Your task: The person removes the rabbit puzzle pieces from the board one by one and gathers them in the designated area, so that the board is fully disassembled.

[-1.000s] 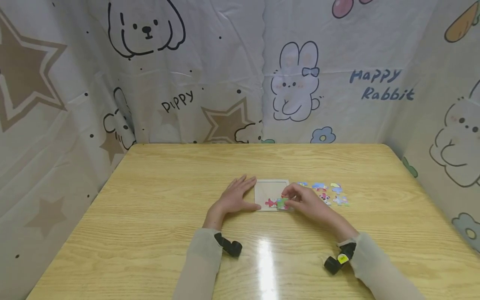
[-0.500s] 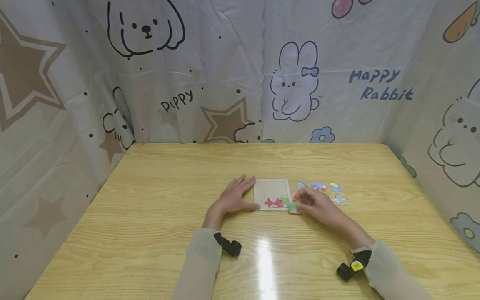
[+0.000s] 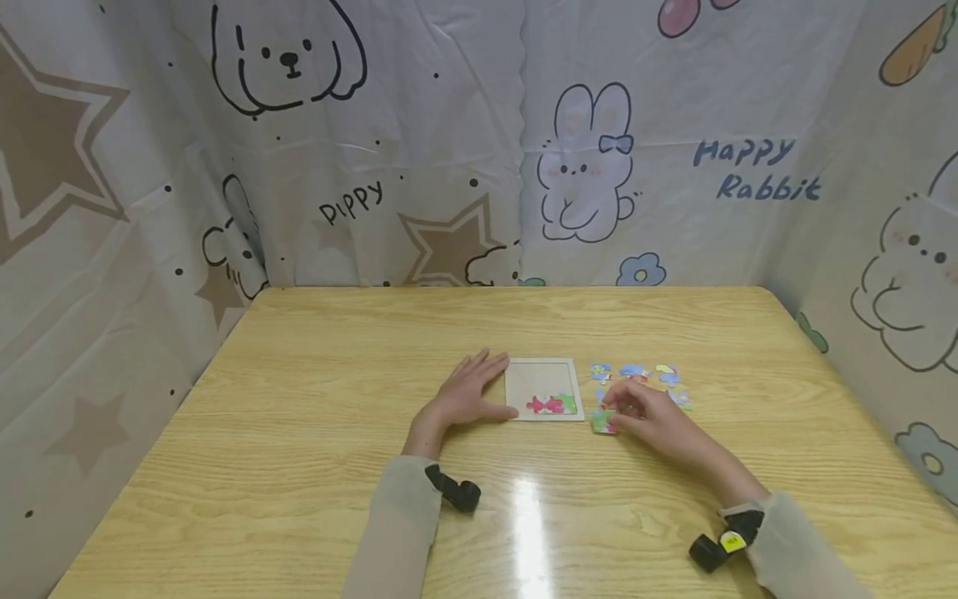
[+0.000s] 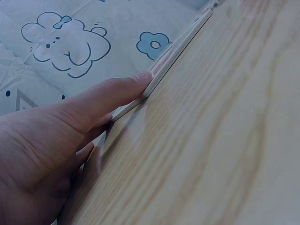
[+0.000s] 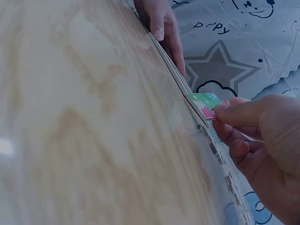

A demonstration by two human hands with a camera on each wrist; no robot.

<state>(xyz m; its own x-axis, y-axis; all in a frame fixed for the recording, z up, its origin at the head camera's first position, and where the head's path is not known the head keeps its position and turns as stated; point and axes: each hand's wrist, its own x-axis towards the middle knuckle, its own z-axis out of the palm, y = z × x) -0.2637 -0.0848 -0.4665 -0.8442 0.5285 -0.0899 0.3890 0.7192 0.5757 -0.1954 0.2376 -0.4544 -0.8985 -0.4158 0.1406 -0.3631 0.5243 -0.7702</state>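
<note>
A square puzzle tray with a pale base lies on the table. Joined red and green pieces fill part of its lower right. My left hand rests at the tray's left side with fingers spread; the left wrist view shows the thumb on the rim. Just right of the tray, my right hand pinches a green and pink puzzle piece between thumb and fingers. That piece is tilted up in the right wrist view, its far corner hidden by the fingertips.
Several loose puzzle pieces lie right of the tray, some partly covered by my right hand. The wood-grain table has a glare streak in front. A printed curtain hangs behind and at both sides.
My right hand has moved from over the tray to the right and towards me, still pinching the green and pink piece. The joined pieces are now uncovered. My left hand has stayed put.
</note>
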